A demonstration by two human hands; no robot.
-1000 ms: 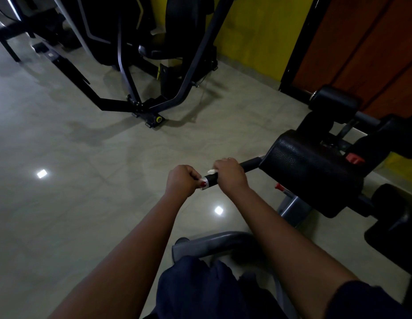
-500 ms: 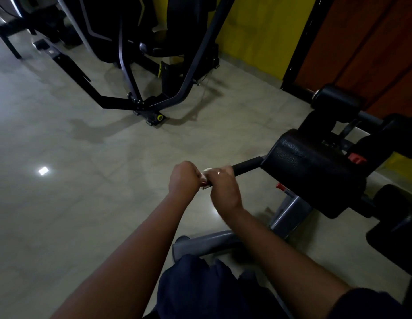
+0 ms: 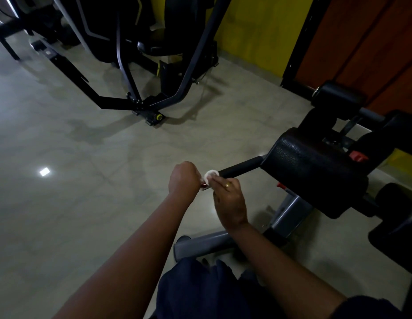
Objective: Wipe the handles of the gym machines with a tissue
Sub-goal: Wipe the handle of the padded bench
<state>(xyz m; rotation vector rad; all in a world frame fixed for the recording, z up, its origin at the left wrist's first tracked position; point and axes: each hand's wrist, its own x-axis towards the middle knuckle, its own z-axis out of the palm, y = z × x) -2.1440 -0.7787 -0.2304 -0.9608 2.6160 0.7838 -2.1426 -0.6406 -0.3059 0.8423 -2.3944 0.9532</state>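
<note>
Head view: right hand pinches tissue onto handle end. Left hand curled alongside; its grip cannot be told.

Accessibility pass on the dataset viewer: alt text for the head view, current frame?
A person's right hand presses a white tissue onto the free end of a black gym-machine handle, the left hand curled round its tip. The handle runs into a black pad; another machine stands behind on the tiled floor.

Grey tiled floor w/ light glare; yellow wall, brown door.
</note>
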